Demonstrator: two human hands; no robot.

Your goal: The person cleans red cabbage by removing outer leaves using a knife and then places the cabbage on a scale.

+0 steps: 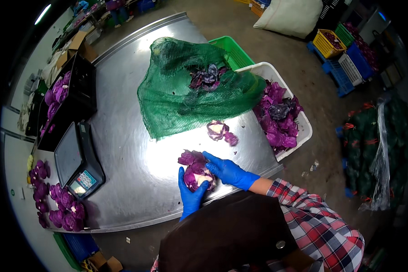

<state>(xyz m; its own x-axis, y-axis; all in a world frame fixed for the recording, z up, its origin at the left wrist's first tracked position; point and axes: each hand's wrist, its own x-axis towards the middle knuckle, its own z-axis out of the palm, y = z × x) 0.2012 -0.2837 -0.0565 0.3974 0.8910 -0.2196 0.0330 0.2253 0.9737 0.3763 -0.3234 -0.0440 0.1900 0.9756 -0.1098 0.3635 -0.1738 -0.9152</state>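
Low in the centre of the frame, above the near edge of a shiny, brushed-steel tabletop (122,118), one red cabbage (195,173): rounded, glossy purple, with ruffled leaves at the top and smooth, pale patches. Cupped from the left and below by the left grip (191,194), blue-gloved and half-curled, thumb along the near face. Touched from the upper right by the right grip (229,172), also blue-gloved, fingers bent against the cabbage; cannot tell whether pinching a leaf. Just above, two crumpled leaf scraps (217,130), purple and white. Across the upper centre, one slack green mesh bag (161,106), ribbed and folded, with dark, wilted leaves (208,77) among the folds. Right of it, one white plastic tub (307,130) heaped with purple leaves (276,129), and one green plastic crate (239,55). Toward the left, one flat-topped scale (71,154) and one black crate (80,97) of purple cabbages (57,93). At lower left, round cabbage heads (67,206), too overlapped to count.
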